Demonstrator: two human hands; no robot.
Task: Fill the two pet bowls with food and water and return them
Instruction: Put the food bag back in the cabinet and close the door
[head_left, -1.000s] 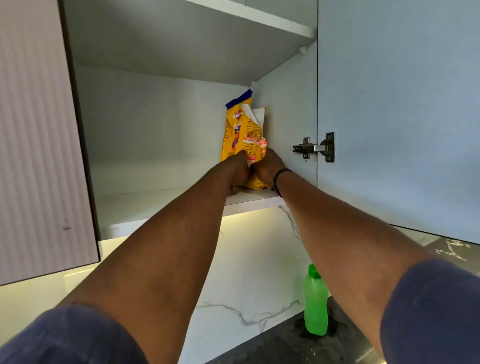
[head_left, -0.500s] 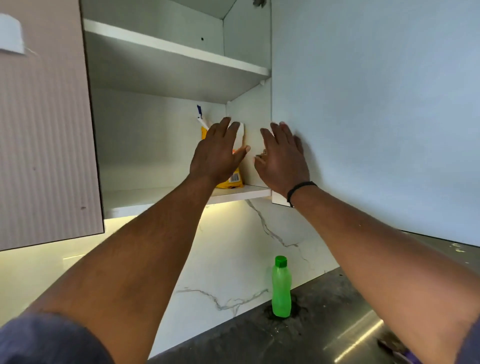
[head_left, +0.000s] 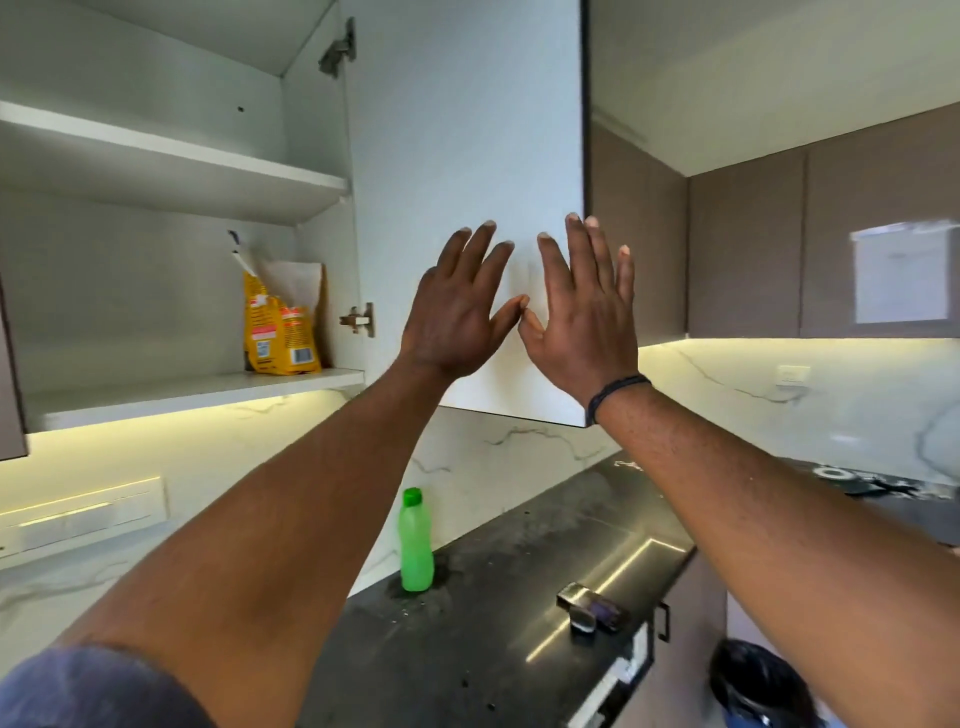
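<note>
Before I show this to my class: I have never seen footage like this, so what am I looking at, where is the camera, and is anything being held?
The camera sits on a person's head, looking along their arms. Both hands are bare and open: the left hand and right hand are spread in front of the white cupboard door, holding nothing. Inside the open cupboard, a yellow pet food bag stands on the lower shelf. Below, on the dark counter, stand a green bottle and a small metal object I cannot identify. No pet bowls are in view.

two hands (head_left: 457, 317), one bag (head_left: 280, 332), one bottle (head_left: 415, 543)
</note>
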